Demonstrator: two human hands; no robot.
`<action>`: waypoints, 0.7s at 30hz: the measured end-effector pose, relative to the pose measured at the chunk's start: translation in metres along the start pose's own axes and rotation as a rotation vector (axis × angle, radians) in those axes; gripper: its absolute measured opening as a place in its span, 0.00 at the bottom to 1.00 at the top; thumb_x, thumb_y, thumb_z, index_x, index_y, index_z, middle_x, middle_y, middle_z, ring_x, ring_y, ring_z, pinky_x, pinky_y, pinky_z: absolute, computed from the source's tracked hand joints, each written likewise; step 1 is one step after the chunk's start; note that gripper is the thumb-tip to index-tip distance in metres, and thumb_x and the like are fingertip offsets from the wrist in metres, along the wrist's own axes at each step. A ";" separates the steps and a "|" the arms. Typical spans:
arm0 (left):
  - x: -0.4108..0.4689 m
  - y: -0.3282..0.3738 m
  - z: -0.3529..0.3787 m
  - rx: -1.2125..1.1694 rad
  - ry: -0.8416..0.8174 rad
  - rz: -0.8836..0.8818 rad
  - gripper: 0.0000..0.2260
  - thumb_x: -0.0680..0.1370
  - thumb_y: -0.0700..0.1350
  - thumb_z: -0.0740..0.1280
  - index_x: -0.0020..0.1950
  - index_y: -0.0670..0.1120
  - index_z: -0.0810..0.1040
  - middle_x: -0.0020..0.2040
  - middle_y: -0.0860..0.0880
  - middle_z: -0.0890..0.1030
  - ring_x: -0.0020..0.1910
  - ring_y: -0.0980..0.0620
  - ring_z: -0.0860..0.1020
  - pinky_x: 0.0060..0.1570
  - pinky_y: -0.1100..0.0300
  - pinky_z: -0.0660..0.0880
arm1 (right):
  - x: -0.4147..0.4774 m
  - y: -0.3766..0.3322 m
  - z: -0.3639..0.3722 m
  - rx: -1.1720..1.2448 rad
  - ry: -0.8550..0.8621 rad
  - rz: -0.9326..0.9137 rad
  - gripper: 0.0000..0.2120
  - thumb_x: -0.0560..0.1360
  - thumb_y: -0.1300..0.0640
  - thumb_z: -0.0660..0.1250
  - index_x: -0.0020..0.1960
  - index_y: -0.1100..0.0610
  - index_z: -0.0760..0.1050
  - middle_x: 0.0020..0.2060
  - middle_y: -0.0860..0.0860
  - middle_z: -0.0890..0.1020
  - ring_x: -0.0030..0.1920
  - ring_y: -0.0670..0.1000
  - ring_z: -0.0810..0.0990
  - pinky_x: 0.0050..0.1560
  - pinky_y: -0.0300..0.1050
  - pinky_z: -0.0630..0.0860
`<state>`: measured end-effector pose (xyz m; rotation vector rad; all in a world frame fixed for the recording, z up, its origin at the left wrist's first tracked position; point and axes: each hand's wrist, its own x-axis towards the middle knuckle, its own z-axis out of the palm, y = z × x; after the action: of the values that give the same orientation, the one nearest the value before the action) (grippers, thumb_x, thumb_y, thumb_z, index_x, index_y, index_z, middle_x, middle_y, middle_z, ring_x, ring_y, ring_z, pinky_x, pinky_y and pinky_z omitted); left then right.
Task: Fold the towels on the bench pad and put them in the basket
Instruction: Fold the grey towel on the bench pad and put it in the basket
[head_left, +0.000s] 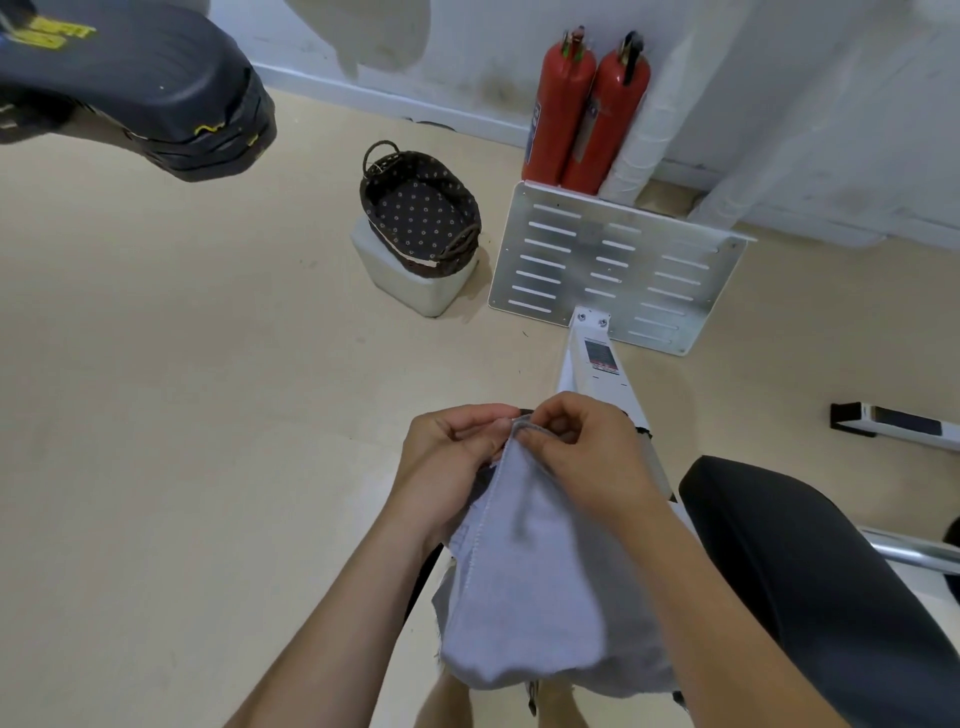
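A grey towel hangs in the air in front of me, held up by its top edge. My left hand and my right hand are close together and both pinch that stitched edge at its top corner. The rest of the cloth droops between my forearms. The black bench pad lies to the lower right, beside and partly behind my right arm. The dark woven basket, lined with dotted fabric and holding nothing, stands on a white box on the floor ahead to the left.
Two red fire extinguishers stand against the far wall behind a slotted white metal footplate. A black padded machine part juts in at the top left. A white bar with a black end lies at the right. Beige floor surrounds the basket.
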<state>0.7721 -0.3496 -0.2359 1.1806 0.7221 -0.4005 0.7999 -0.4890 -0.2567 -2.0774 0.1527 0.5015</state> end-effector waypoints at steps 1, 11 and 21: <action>-0.002 0.001 0.000 0.016 -0.011 0.012 0.05 0.75 0.35 0.69 0.46 0.42 0.84 0.41 0.44 0.85 0.39 0.52 0.83 0.38 0.63 0.78 | -0.001 0.000 0.000 0.000 0.004 -0.013 0.05 0.70 0.58 0.74 0.38 0.54 0.79 0.31 0.46 0.80 0.31 0.41 0.75 0.36 0.35 0.72; -0.018 0.011 0.001 0.393 0.131 0.280 0.11 0.71 0.34 0.73 0.35 0.50 0.83 0.35 0.50 0.84 0.36 0.59 0.80 0.40 0.71 0.75 | -0.011 -0.008 -0.055 -0.423 -0.377 -0.058 0.04 0.68 0.55 0.73 0.40 0.51 0.78 0.35 0.46 0.80 0.40 0.45 0.77 0.43 0.43 0.74; -0.085 0.049 -0.012 0.565 -0.020 0.425 0.15 0.71 0.31 0.71 0.35 0.52 0.84 0.35 0.49 0.84 0.36 0.55 0.79 0.43 0.63 0.75 | -0.040 0.018 -0.149 -1.266 -0.580 -0.068 0.06 0.74 0.54 0.64 0.49 0.53 0.78 0.44 0.53 0.79 0.43 0.54 0.74 0.43 0.43 0.66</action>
<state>0.7386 -0.3279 -0.1457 1.8153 0.3243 -0.2604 0.8010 -0.6278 -0.1868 -2.9647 -0.7632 1.3700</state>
